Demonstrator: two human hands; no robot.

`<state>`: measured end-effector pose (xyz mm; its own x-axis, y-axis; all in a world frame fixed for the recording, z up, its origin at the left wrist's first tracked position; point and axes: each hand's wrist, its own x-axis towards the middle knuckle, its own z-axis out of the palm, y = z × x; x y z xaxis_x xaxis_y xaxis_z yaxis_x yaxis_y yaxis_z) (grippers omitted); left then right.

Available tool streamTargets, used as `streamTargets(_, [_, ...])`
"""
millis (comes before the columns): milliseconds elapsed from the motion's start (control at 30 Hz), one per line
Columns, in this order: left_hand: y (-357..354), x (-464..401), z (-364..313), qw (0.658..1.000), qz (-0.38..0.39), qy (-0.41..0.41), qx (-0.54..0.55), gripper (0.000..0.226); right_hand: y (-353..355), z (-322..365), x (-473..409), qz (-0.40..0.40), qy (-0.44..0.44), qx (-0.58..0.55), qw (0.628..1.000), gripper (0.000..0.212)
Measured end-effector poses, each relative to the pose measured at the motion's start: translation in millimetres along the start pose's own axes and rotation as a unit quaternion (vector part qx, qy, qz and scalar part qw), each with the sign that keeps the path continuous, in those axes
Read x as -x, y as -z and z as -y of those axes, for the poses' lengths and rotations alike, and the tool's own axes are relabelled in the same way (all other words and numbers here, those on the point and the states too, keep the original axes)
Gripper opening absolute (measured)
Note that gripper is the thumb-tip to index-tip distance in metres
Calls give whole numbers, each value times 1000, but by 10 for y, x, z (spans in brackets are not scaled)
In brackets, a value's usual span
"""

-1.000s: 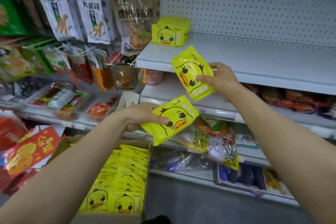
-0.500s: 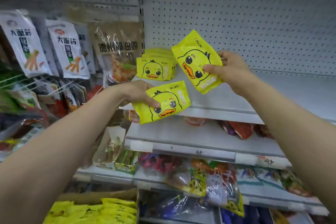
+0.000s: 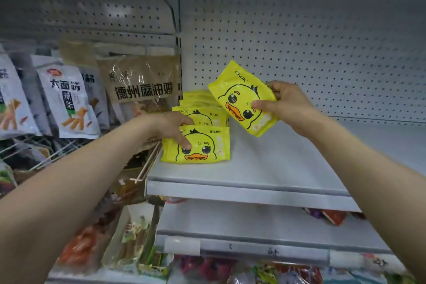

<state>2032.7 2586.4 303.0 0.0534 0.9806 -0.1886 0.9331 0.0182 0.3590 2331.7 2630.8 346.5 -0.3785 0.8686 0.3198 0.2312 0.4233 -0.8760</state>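
Note:
My left hand (image 3: 168,129) grips a yellow duck-face packet (image 3: 202,145) that stands at the front of a row of like packets (image 3: 200,108) on the white shelf (image 3: 265,168). My thumb lies across its front, near its left edge. My right hand (image 3: 283,104) holds a second yellow duck packet (image 3: 239,97), tilted, in the air just right of the row and above the shelf.
White pegboard (image 3: 299,41) backs the shelf, whose right part is bare. Hanging snack bags (image 3: 66,99) and a brown bag (image 3: 143,85) fill the racks at left. Lower shelves (image 3: 242,242) carry coloured packets.
Both hands rose from near a carton of yellow packets to the upper shelf. The left packet now stands on the shelf in front of the row; the right packet moved closer to the row.

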Motion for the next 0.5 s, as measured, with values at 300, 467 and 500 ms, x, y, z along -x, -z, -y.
streamTargets(300, [-64, -334, 51, 981, -192, -7, -6, 71, 72, -144, -140, 4, -9, 5, 1000, 33])
streamTargets(467, [-184, -363, 176, 959, -277, -52, 20, 74, 113, -191, -186, 5, -11, -2, 1000, 30])
streamTargets(500, [-198, -348, 178, 955, -291, -59, 20, 76, 107, -199, -194, 8, -11, -3, 1000, 29])
